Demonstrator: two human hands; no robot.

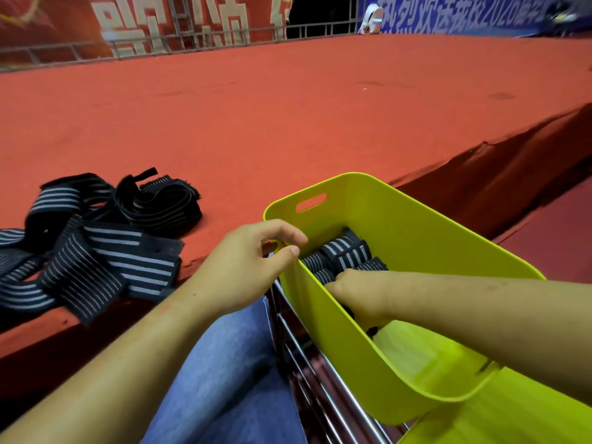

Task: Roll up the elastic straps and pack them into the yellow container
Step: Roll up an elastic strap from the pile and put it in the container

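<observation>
1. Head view: the yellow container (400, 219) sits tilted on a rack of metal bars (307, 344), just beside the edge of a red carpeted platform (288, 107).
2. The left hand (253, 264) grips the container's near left rim, with the thumb on top of the edge and the fingers curled together over the handle slot.
3. The right hand (352, 293) is down inside the container. Its fingers are bunched and curled round a dark strap roll (372, 330) that shows under the palm.
4. Just beyond its knuckles, several rolled straps (346, 251), black with grey stripes, lie packed side by side against the container's far end.
5. A tangled pile of loose straps (96, 245) lies on the platform to the left, well apart from the container.
6. A leg in blue jeans (224, 363) shows between the forearms.
7. A metal railing (192, 43) and a red banner (160, 20) stand at the platform's far edge.
</observation>
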